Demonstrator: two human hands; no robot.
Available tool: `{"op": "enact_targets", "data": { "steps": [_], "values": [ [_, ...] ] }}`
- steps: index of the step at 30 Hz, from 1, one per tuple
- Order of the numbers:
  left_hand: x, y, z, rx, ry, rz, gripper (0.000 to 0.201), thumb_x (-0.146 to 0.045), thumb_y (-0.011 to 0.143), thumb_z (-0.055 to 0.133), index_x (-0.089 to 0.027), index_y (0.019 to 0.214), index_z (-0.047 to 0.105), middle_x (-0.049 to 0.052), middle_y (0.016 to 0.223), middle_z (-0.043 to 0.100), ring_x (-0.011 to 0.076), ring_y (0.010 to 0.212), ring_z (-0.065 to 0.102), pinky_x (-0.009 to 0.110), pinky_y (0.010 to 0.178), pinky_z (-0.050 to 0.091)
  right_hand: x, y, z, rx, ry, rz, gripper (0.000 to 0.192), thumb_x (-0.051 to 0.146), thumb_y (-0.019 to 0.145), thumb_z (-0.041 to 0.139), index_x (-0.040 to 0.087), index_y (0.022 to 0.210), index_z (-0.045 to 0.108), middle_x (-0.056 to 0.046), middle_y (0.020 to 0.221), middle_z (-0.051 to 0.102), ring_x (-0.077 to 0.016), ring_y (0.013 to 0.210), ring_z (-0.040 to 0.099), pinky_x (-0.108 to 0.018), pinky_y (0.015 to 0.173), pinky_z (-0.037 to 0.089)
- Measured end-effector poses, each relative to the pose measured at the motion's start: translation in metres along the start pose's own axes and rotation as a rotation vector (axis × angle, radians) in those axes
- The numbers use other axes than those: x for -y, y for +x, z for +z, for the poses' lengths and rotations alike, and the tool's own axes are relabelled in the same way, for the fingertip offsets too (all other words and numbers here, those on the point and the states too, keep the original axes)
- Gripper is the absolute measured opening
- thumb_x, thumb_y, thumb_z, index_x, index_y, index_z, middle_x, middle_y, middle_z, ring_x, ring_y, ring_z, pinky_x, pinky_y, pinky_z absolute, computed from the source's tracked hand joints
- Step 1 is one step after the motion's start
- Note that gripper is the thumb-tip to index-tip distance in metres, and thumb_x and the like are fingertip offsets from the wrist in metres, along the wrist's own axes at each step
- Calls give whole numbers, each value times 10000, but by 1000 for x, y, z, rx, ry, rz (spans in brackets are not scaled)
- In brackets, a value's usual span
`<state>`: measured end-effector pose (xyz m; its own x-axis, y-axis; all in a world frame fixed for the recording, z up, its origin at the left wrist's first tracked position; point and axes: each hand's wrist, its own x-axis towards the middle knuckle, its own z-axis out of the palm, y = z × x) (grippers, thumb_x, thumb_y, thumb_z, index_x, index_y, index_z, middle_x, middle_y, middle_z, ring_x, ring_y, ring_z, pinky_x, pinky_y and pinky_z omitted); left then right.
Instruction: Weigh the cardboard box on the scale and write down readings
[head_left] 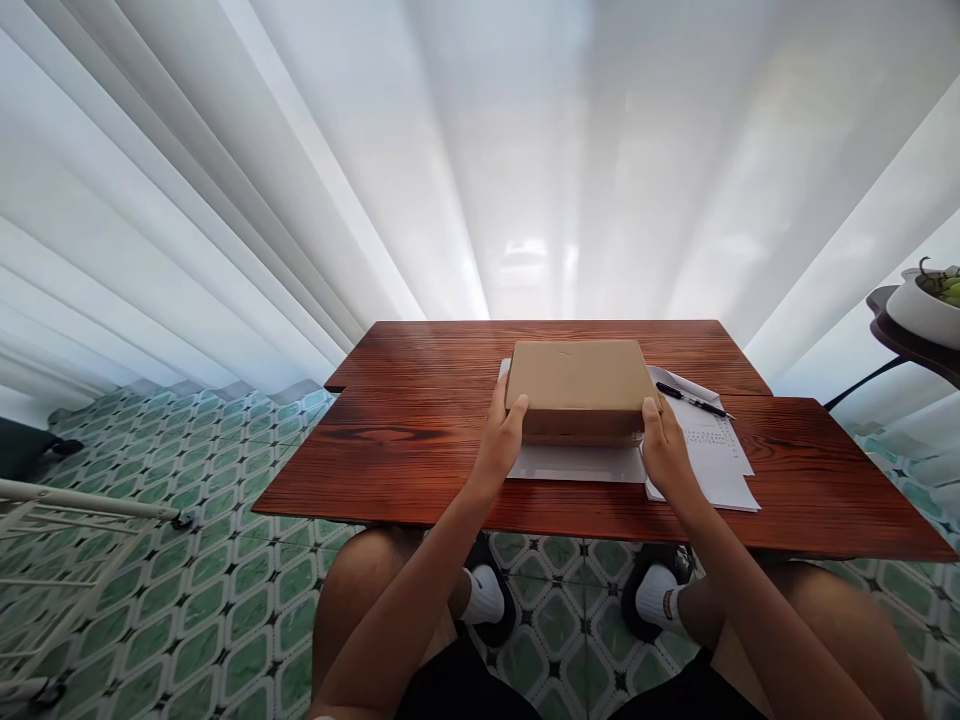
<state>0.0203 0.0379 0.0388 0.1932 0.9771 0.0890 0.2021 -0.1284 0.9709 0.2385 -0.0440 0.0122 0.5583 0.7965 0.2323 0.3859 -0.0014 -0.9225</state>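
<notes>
Spanning green-tiled floor [187,560], a red wooden table [420,440] fronts white curtains [300,150].

Both arms reach forward, left hand [501,437] and right hand [664,445] gripping.

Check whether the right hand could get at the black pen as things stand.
Probably yes. The pen lies in the open on the papers, just beyond the right hand, with nothing lying between them. That hand, though, is gripping the cardboard box, as is the left hand.
</notes>
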Motion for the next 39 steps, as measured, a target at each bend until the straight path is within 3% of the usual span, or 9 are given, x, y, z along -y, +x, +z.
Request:
{"op": "enact_targets", "data": {
  "steps": [10,16,23,31,39],
  "values": [
    [-6,-2,-5,-7,-34,-39,642,-392,985,454,-194,1576,301,75,1614,361,270,1496,322,382,1186,361,12,-1,2,-20,-25,-91,604,561,1032,300,199,1436,566,-124,1485,535,-295,1402,452,-501,1208,291],
    [-10,-5,-14,-30,-71,14,650,-372,983,449,-185,1585,293,53,1624,343,242,1493,318,388,1234,274,19,-10,6,-14,-40,-66,611,541,1032,304,180,1469,532,-134,1499,520,-295,1423,431,-481,1196,314],
    [-20,-9,-32,-34,-118,57,610,-384,987,456,-251,1571,337,52,1617,355,252,1482,341,400,1210,317,40,-15,12,-8,-64,-60,613,553,1029,315,192,1477,526,-121,1494,523,-310,1420,425,-460,1154,360],
    [-26,-7,-68,-135,-172,101,559,-339,975,471,-245,1525,428,50,1581,416,232,1434,406,392,1197,333,69,-9,40,55,-81,-124,582,552,1025,327,198,1418,573,-125,1406,589,-311,1316,510,-450,1084,405],
    [-23,0,-107,-261,-193,101,575,-275,936,478,-226,1508,453,42,1562,448,245,1450,398,369,1200,331,90,-8,84,104,-76,-166,559,519,1027,324,192,1390,597,-123,1318,643,-318,1273,527,-477,1097,374]
  ]
}}
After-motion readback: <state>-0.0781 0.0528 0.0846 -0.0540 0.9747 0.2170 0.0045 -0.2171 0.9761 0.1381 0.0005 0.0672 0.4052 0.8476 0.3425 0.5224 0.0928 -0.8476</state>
